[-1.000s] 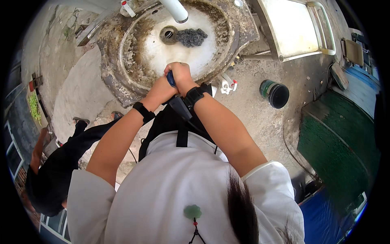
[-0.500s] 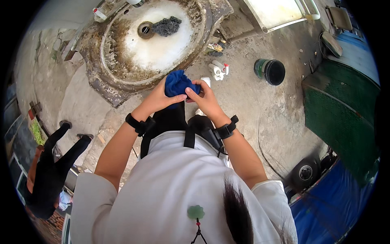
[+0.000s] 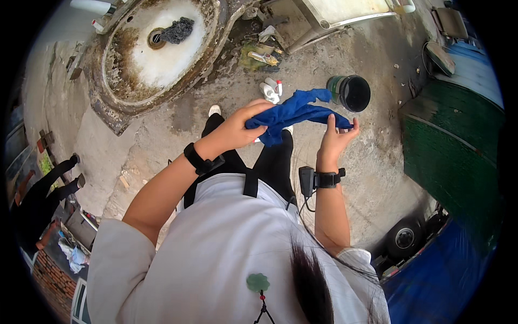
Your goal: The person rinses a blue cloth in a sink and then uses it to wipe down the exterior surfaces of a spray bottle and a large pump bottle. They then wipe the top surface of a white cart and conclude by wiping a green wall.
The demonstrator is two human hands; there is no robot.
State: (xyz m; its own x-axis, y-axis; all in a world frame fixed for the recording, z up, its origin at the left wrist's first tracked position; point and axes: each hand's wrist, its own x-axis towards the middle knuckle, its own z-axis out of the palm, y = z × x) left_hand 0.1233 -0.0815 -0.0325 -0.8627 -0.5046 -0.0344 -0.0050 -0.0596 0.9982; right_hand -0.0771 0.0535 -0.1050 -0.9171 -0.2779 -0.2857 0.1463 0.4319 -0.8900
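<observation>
A blue cloth (image 3: 288, 114) is stretched between my two hands, partly twisted and hanging in loose folds. My left hand (image 3: 240, 127) grips its bunched left end, fingers wrapped over the top. The right end is pinched between the thumb and fingers of my right hand (image 3: 339, 140). Just beyond the cloth, a dark green bucket (image 3: 356, 93) stands on the ground, its rim close to the cloth's far fold. White bottles (image 3: 270, 90) with a red cap are on the ground past my left hand.
At the far left is a stained oval sink basin (image 3: 143, 92) with a dark mesh scrubber (image 3: 178, 31) by its drain. A white-topped frame (image 3: 350, 12) stands far ahead. On the right are a green metal box (image 3: 453, 135) and a wheel (image 3: 404, 237). Another person (image 3: 40, 205) is at left.
The cloth was a bundle near the sink; now it is pulled out lengthwise. My hands have spread apart, the right one moving rightward. My body has turned right, away from the sink.
</observation>
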